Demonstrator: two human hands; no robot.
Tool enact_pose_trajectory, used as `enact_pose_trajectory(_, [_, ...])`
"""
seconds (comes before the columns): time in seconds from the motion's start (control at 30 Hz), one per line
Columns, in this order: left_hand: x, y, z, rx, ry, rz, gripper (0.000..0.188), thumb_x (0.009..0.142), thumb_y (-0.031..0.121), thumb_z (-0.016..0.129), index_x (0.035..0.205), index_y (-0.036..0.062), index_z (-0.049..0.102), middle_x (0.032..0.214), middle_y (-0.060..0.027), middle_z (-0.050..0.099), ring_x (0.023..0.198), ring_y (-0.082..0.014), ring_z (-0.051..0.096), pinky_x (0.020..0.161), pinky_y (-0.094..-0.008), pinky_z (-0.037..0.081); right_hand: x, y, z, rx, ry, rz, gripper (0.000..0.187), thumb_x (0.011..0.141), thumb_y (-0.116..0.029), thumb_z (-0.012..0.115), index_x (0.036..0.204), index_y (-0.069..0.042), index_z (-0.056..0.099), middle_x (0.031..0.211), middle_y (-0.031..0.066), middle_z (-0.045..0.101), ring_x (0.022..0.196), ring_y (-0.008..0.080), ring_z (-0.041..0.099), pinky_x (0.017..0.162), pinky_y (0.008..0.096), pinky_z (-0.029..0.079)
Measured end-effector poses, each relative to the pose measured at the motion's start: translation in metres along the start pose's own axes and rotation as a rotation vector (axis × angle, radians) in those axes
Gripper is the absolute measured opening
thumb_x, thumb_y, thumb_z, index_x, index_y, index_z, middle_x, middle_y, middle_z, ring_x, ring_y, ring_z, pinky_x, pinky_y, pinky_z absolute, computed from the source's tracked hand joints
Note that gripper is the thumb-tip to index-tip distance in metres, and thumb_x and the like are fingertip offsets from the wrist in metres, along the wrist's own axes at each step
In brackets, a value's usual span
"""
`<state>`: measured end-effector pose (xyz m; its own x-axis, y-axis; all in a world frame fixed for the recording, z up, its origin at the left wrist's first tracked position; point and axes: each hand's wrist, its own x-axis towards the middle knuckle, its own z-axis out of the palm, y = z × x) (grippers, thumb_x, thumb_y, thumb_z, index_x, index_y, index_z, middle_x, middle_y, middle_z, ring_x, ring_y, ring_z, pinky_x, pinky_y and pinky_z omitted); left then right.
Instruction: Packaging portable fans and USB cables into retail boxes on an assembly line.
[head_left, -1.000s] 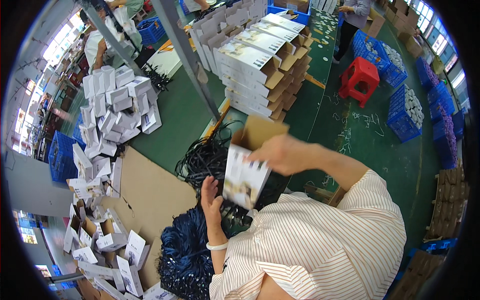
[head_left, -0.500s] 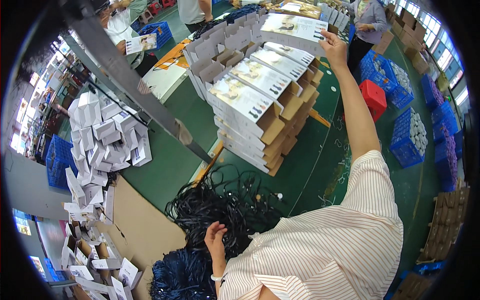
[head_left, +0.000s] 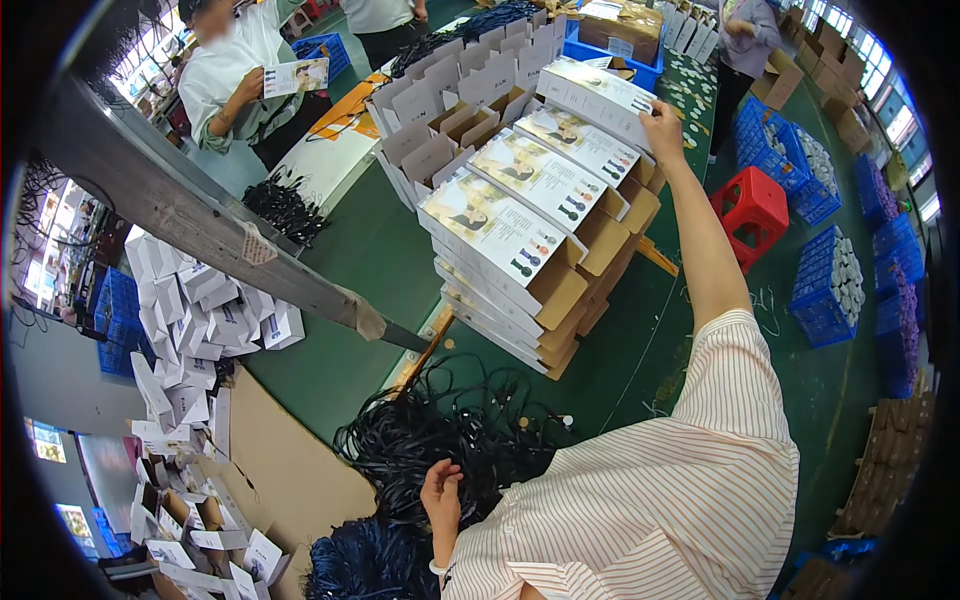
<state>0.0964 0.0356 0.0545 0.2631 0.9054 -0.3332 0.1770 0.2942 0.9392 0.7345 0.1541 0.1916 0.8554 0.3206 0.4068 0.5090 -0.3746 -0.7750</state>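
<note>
green table (head_left: 380, 270) | stacked printed cartons (head_left: 520, 250) | black cable heap (head_left: 450, 440) | loose white boxes (head_left: 210, 310)

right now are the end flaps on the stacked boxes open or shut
Open: the stacked boxes show brown end flaps sticking out; the right hand rests on the far box.

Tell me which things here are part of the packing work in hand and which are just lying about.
In the work:
right hand on the top printed box
stacked printed boxes
left hand in the black cords

Lying about:
red stool
blue crates
loose white cartons
</note>
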Motion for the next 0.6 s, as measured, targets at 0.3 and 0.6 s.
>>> enact_pose_trajectory(0.3, [0.009, 0.01, -0.002, 0.044, -0.012, -0.014, 0.028, 0.079, -0.006, 0.045, 0.105, -0.0024, 0.055, 0.091, -0.0104, 0.059, 0.084, -0.0164, 0.058, 0.076, -0.0266, 0.047, -0.003, -0.018, -0.021, -0.31, 0.023, 0.032, 0.049, 0.079, -0.038, 0.05, 0.119, -0.01, 0.049, 0.112, 0.0166, 0.057, 0.105, 0.0322, 0.053, 0.088, 0.0384, 0.04])
enact_pose_trajectory(0.6, [0.006, -0.011, -0.013, 0.198, -0.006, 0.146, 0.022, 0.081, 0.002, 0.052, 0.103, 0.0001, 0.057, 0.09, -0.0079, 0.062, 0.082, -0.0119, 0.059, 0.073, -0.0235, 0.046, -0.103, -0.091, -0.069, 0.414, -0.316, -0.222, 0.025, 0.089, -0.019, 0.048, 0.104, -0.003, 0.059, 0.088, 0.0081, 0.062, 0.08, 0.0116, 0.059, 0.075, 0.0243, 0.046])
